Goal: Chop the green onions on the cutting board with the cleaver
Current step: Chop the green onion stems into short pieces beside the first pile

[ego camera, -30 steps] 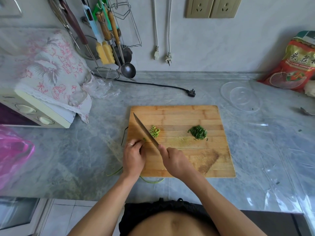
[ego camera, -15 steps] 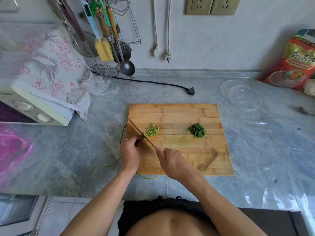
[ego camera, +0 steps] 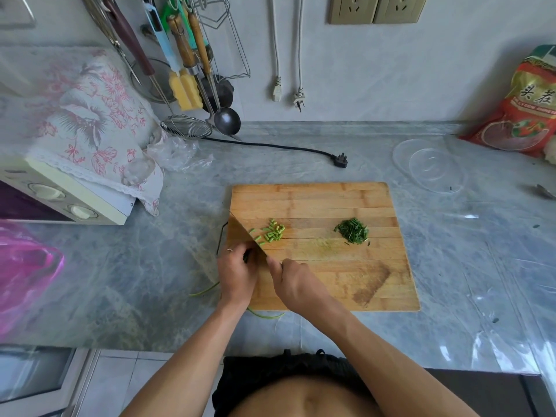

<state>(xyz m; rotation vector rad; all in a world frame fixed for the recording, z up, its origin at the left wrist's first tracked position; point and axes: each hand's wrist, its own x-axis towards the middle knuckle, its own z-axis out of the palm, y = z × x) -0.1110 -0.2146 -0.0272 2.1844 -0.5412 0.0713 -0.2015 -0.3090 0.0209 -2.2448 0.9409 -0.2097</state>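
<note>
On the desk (ego camera: 316,158), the cutting board (ego camera: 319,203) carries 2 piles of cut green onions (ego camera: 272,231). Uncut stalks run under the left hand (ego camera: 237,273), long axis toward the person, fingers curled on them. Right hand (ego camera: 296,284) grips the cleaver (ego camera: 246,236), blade just right of those fingers. Vs 1 s ago: blade lower, more pieces cut.

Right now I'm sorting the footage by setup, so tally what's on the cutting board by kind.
Piles of chopped green onion: 2 (light green pieces, dark green pile)
Cleaver: 1
Hands: 2 (left, right)
Total: 5
</note>
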